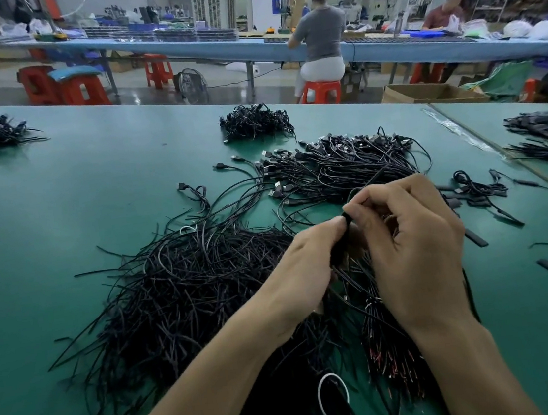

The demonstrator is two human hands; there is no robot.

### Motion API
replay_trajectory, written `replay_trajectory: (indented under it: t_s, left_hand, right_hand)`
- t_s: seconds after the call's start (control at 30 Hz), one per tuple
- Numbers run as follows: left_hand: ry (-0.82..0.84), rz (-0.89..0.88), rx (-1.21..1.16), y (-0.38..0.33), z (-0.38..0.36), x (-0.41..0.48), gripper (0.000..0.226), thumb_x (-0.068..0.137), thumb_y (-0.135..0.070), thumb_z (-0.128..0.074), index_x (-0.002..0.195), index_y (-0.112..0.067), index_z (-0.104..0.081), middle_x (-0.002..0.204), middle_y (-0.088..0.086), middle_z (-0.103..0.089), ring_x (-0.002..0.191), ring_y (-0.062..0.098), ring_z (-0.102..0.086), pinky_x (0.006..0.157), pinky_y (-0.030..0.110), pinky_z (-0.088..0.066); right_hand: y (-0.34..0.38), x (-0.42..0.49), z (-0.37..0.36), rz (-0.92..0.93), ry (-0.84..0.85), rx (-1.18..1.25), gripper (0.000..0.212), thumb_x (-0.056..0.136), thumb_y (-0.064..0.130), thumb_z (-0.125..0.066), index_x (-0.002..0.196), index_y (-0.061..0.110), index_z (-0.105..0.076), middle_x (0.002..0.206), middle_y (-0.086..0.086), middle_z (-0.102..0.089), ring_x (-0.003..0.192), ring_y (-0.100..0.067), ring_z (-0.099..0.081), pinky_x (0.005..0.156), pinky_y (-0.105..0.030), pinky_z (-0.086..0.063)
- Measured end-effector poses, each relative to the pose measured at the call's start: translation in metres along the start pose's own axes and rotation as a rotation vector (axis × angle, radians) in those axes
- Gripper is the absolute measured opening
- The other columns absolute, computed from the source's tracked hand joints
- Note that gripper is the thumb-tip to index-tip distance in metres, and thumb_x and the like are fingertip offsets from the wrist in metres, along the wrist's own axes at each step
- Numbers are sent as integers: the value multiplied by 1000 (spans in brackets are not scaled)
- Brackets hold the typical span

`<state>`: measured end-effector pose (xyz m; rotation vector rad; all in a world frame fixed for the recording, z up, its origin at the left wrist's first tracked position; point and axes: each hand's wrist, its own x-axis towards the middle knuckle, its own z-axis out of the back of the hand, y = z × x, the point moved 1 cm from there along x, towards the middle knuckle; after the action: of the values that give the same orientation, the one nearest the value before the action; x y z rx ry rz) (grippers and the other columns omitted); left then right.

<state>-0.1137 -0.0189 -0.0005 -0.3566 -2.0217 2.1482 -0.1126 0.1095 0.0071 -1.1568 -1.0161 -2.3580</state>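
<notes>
Right now both grips are closed on one small piece: the left hand (302, 266) curls round the lower part of a black sleeve (346, 221), and the right hand (415, 245) pinches its upper end, held just above the heap of cut cables (179, 294) on the table (90, 181). The likeliest slip, I judge, is the sleeve popping out of the pinch and vanishing into that black tangle. A stray strand snagging the fingers could also drag neighbouring USB cables (340, 164) along.
</notes>
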Motion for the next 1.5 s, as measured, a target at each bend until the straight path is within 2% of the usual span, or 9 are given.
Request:
replay_trajectory:
  t_s: [0.1,0.17,0.33,0.53,0.77,0.93,1.13,1.27,1.5]
  left_hand:
    - [37,-103,232,-1,7,3,31,106,-35,-39,86,-26,-60,101,-1,-46,92,4,-44,76,11,-36]
    - [122,-167,229,0,12,4,24,106,-30,-44,104,-19,-66,97,-4,-59,89,4,-54,82,13,-39]
    - [57,-209,9,2,9,2,24,101,-28,-54,94,-9,-67,57,-17,-51,50,-3,-43,50,8,-34]
    - [-217,-363,-25,4,-1,4,15,93,-29,-56,105,-28,-66,77,-6,-70,72,13,-63,69,41,-56]
    - [-220,-518,-227,-12,11,-1,40,97,-25,-34,116,-30,-69,113,4,-72,108,17,-66,93,34,-53]
    - [-136,-642,-188,-19,16,-5,59,101,3,-47,149,-26,-30,114,4,-74,117,15,-66,97,24,-50]
    - [-186,-723,189,-20,27,-5,37,88,3,-62,111,-25,-67,116,-3,-72,113,19,-63,96,34,-47]
    - [-297,-780,495,-10,23,-4,45,82,2,-51,92,-34,-75,96,-11,-50,98,11,-44,87,17,-32]
    - [-98,-522,459,2,14,-1,42,92,-38,-30,80,-9,-58,88,-8,-47,84,8,-46,72,20,-35]
  right_hand:
    - [-2,0,0,42,-12,-9,7,90,10,-68,92,6,-72,90,2,-54,79,4,-48,76,0,-38]
    - [-1,0,0,87,0,-5,5,89,7,-69,90,5,-72,89,1,-54,80,3,-47,78,-1,-37]
    - [1,-2,-5,64,-37,14,7,90,11,-66,90,6,-71,89,2,-54,77,5,-45,77,0,-35]
    - [9,-1,-9,-245,-1,346,9,93,24,-64,86,29,-64,88,6,-63,79,1,-60,67,-6,-43]
    - [14,2,-11,-384,174,735,13,85,26,-64,84,14,-70,78,10,-71,77,2,-64,70,-10,-49]
    - [12,3,-6,-402,288,733,21,84,35,-63,83,15,-69,64,15,-59,56,4,-47,54,-8,-38]
    - [-1,6,0,-509,251,752,16,82,33,-65,73,25,-74,60,15,-59,54,3,-48,54,-8,-39]
    - [-10,7,3,-504,170,695,20,80,39,-64,77,21,-72,62,14,-58,56,0,-45,53,-12,-38]
    - [0,8,5,-328,178,569,13,89,32,-64,84,21,-69,67,1,-63,59,-11,-50,49,-30,-41]
